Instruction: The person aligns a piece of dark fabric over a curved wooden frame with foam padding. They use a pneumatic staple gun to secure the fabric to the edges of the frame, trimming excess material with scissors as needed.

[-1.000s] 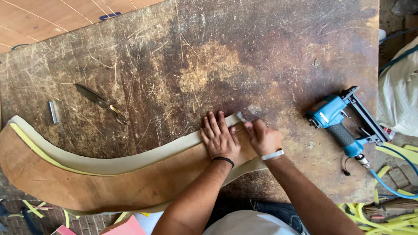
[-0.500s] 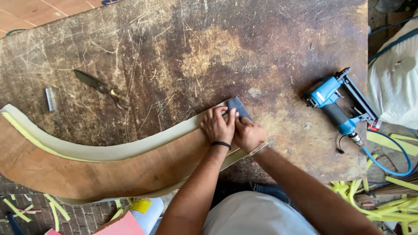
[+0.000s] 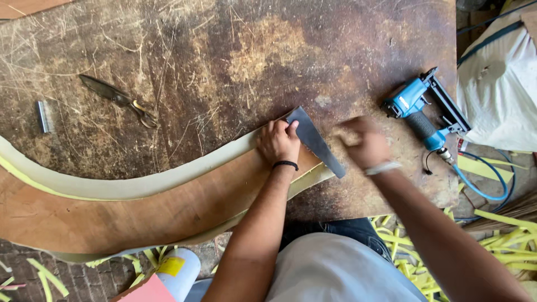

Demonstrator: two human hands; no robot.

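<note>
My left hand (image 3: 278, 142) presses flat, fingers spread, on the curved wooden panel (image 3: 140, 215) lying at the worktop's (image 3: 235, 56) near edge, fingertips on the dark grey flap (image 3: 314, 140). My right hand (image 3: 364, 144) hovers blurred beside it (grip unclear), near the blue staple gun (image 3: 420, 106).

Stapler (image 3: 420, 106) right of curved panel (image 3: 140, 212)

The left hand (image 3: 278, 142) lies flat, palm down, near the middle of the frame, fingers spread and pointing upward, forearm running down toward the lower centre. The right hand (image 3: 364, 144) is blurred, just right of centre, its forearm stretching to the lower right corner.
</note>
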